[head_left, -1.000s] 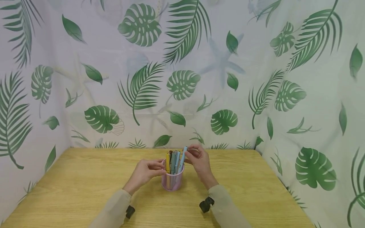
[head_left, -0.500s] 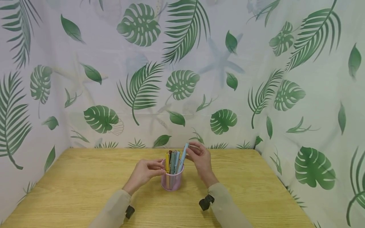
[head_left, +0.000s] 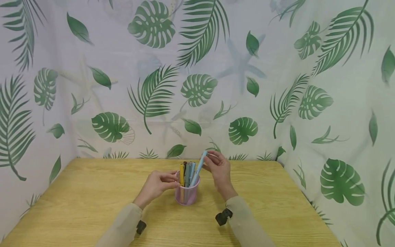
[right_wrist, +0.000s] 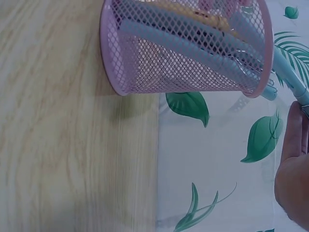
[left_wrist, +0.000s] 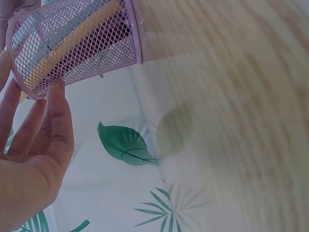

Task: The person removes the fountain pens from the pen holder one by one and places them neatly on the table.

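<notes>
A pink mesh pen holder (head_left: 192, 197) stands upright on the table with several pens in it. Among them are a yellow pen (head_left: 181, 174) and a grey-green pen (head_left: 187, 175). My left hand (head_left: 154, 185) pinches the holder's rim from the left; its fingers (left_wrist: 59, 113) touch the rim and mesh in the left wrist view. Between the thumb and fingers of my right hand (head_left: 220, 170) is the upper end of a light blue pen (head_left: 199, 166). This pen leans right, its lower part inside the holder, as the right wrist view also shows.
The wooden table (head_left: 98, 199) carries the holder near its middle. Behind and on both sides hangs a white leaf-patterned curtain (head_left: 210, 133). Each sleeve has a small black device (head_left: 223, 216) at the wrist.
My right hand has moved slightly up and to the right, drawing the light blue pen higher and tilting it more. The left hand stays at the holder's rim.
</notes>
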The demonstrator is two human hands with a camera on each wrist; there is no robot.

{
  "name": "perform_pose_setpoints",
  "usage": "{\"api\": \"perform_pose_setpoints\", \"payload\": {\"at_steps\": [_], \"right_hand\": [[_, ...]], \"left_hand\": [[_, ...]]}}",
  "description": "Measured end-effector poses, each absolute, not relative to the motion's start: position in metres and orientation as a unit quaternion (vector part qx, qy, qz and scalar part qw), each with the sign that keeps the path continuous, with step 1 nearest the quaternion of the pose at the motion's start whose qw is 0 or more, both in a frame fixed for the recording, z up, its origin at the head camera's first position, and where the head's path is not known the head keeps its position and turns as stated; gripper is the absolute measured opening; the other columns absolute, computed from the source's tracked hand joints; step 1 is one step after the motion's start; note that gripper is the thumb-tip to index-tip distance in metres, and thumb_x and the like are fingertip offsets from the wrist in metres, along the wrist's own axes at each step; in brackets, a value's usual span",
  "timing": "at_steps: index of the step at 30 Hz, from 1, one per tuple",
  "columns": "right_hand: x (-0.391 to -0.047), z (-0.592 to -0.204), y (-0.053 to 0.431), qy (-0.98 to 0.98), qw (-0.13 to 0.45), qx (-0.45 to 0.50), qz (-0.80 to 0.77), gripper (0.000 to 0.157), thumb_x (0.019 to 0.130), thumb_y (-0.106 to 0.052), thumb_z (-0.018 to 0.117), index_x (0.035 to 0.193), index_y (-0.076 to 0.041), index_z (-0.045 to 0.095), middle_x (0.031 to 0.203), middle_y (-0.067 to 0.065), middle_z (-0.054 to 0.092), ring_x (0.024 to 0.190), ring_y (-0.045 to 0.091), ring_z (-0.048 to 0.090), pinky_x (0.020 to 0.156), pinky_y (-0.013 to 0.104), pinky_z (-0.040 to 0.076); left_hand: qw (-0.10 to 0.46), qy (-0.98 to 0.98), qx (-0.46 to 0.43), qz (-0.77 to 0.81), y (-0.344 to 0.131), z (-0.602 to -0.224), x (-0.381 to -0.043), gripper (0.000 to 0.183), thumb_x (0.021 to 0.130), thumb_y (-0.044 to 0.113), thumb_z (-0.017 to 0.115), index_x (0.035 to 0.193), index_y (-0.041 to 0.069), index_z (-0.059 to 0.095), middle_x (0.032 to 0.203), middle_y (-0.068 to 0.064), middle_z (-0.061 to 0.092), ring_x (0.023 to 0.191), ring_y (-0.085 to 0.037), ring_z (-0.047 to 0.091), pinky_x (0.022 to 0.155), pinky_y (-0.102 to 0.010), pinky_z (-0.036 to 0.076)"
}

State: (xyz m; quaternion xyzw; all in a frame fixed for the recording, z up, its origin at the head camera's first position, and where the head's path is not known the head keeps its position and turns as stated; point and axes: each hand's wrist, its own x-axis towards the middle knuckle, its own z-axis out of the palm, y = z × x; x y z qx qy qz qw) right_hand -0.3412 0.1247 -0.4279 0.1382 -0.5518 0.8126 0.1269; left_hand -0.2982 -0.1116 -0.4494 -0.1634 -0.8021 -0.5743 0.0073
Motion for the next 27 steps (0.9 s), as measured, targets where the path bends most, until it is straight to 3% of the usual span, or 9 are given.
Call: {"api": "perform_pose_setpoints", "payload": {"at_steps": [10,18,27], "right_hand": [[-0.345,-0.42,0.134,-0.528,0.144,0.143,0.825,0.036,0.08,-0.003,0.067,0.111,0.008,0.053,0.099,0.021,0.064,0.083,0.023,0.065,0.073,0.044,0.051],[-0.348,-0.412,0.143,-0.514,0.135,0.137,0.836,0.034,0.081,-0.001,0.064,0.112,0.007,0.051,0.091,0.01,0.068,0.083,0.02,0.065,0.073,0.041,0.051],[-0.347,-0.407,0.152,-0.524,0.112,0.142,0.833,0.039,0.08,-0.003,0.066,0.113,0.009,0.05,0.097,0.016,0.066,0.095,0.042,0.058,0.075,0.046,0.05]], "left_hand": [[0.005,-0.8,-0.164,-0.576,-0.111,-0.449,-0.301,0.028,0.069,0.028,0.078,0.091,0.013,0.072,0.12,0.001,0.059,0.106,-0.016,0.057,0.083,-0.033,0.048],[0.001,-0.807,-0.151,-0.571,-0.111,-0.448,-0.301,0.026,0.068,0.03,0.078,0.089,0.016,0.072,0.121,0.002,0.058,0.106,-0.016,0.057,0.084,-0.033,0.047],[0.006,-0.8,-0.153,-0.58,-0.109,-0.449,-0.3,0.024,0.068,0.028,0.078,0.088,0.016,0.072,0.121,-0.001,0.058,0.103,-0.016,0.059,0.083,-0.031,0.048]]}}
